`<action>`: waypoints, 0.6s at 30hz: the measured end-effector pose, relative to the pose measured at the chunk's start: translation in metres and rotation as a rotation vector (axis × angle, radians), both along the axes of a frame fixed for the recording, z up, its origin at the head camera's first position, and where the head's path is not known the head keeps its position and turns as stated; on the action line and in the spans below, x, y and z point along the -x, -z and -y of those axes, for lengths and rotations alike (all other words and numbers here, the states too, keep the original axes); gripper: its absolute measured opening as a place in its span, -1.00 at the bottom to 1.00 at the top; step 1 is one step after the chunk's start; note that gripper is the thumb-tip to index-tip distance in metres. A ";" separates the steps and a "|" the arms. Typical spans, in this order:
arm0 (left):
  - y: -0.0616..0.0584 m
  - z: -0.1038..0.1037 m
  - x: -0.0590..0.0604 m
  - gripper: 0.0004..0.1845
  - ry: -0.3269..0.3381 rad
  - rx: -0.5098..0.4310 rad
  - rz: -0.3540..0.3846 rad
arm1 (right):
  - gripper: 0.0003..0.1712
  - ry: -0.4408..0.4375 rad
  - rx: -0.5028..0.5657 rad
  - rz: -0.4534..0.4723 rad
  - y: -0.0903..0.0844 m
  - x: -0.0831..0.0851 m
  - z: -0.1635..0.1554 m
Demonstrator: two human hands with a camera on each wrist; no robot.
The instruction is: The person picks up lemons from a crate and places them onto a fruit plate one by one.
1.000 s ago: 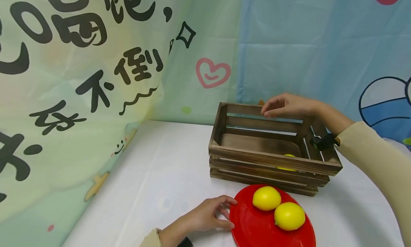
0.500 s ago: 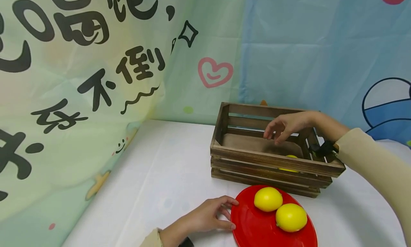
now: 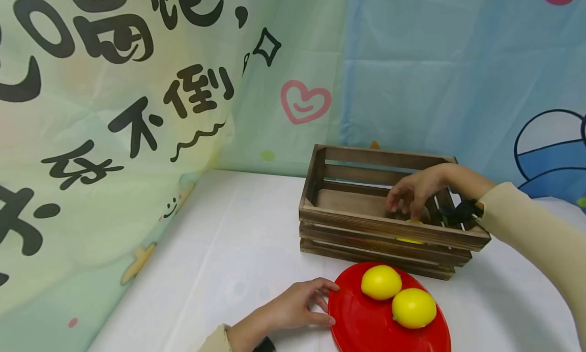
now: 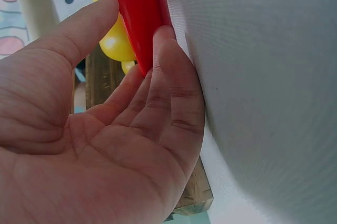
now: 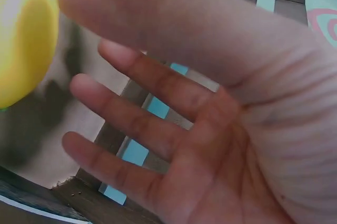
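Observation:
A dark wooden slatted crate [image 3: 384, 225] stands on the table. In its right part lies one lemon [image 5: 26, 40], mostly hidden by the front slats in the head view. My right hand [image 3: 414, 189] reaches down inside, fingers spread and holding nothing. In the right wrist view the thumb tip is right at the lemon's side. In front of the crate is a red plate [image 3: 361, 321] carrying two lemons, one farther back [image 3: 381, 282] and one nearer [image 3: 414, 308]. My left hand [image 3: 299, 306] grips the plate's left rim, thumb on the edge and fingertips along its underside.
A white cloth [image 3: 220, 255] covers the table. Printed fabric [image 3: 284, 47] hangs close behind the crate and along the left side. The crate's front wall [image 3: 348, 217] rises between its inside and the plate.
My right hand has come down from above the crate's back rim into the crate, toward the lemon there. The left hand, plate and its two lemons stay where they were.

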State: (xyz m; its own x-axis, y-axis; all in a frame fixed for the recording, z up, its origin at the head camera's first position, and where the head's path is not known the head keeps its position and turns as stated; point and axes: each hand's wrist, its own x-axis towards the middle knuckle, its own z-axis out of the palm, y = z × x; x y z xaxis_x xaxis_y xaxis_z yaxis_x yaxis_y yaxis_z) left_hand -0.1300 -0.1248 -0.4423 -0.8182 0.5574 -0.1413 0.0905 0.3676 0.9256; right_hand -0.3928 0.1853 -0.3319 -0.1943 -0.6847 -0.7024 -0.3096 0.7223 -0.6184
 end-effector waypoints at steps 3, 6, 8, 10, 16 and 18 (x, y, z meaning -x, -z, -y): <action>0.000 0.001 0.000 -0.48 0.002 0.003 0.000 | -0.32 -0.028 -0.029 0.037 0.005 0.000 0.001; 0.000 0.001 0.001 -0.49 0.002 0.000 -0.003 | -0.34 -0.046 -0.076 0.091 0.010 0.001 0.001; 0.000 0.001 0.001 -0.49 0.002 -0.003 -0.006 | -0.37 -0.046 -0.113 0.131 0.013 0.001 0.002; 0.000 0.000 0.001 -0.48 0.001 -0.004 -0.009 | -0.40 -0.052 -0.144 0.155 0.015 0.000 0.003; 0.001 -0.001 0.000 -0.48 -0.010 0.001 0.005 | -0.46 -0.043 -0.173 0.179 0.018 -0.004 0.005; 0.000 0.000 0.000 -0.48 -0.014 0.004 0.007 | -0.46 -0.037 -0.182 0.175 0.018 -0.006 0.006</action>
State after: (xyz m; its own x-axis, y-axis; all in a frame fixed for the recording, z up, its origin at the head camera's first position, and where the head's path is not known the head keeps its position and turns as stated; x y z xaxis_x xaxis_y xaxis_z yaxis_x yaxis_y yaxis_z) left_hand -0.1297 -0.1247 -0.4427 -0.8249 0.5452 -0.1492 0.0789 0.3724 0.9247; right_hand -0.3873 0.1789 -0.3497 -0.0361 -0.5484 -0.8355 -0.2380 0.8167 -0.5258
